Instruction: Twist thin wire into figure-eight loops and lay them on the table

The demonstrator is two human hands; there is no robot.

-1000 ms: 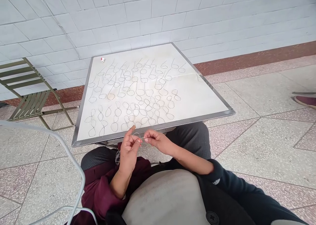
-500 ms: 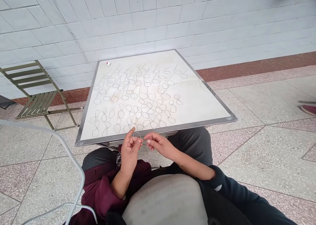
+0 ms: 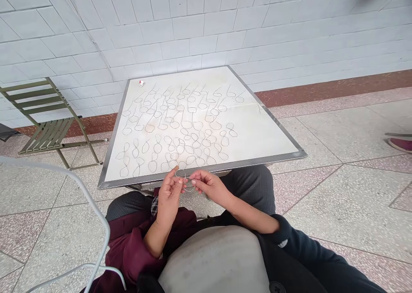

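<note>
Pinching a thin looped wire (image 3: 188, 179) between thumbs and fingers, left hand (image 3: 169, 193) and right hand (image 3: 210, 187) hover beside the white table (image 3: 257, 134).

Wire loops (image 3: 183, 137) on table (image 3: 264, 132), chair (image 3: 48, 134) left

White tiles cover the wall (image 3: 193, 27) behind the far edge of the metal-bordered table (image 3: 257, 134), with a reddish-brown skirting band (image 3: 322, 89) along its foot. Beyond the left edge stands an olive slatted folding chair (image 3: 49, 133), and off the near left corner curves a pale tubular frame (image 3: 93, 203). Soft, even light falls on the speckled floor (image 3: 315, 207), whose grey and pinkish panels spread past the right edge
</note>
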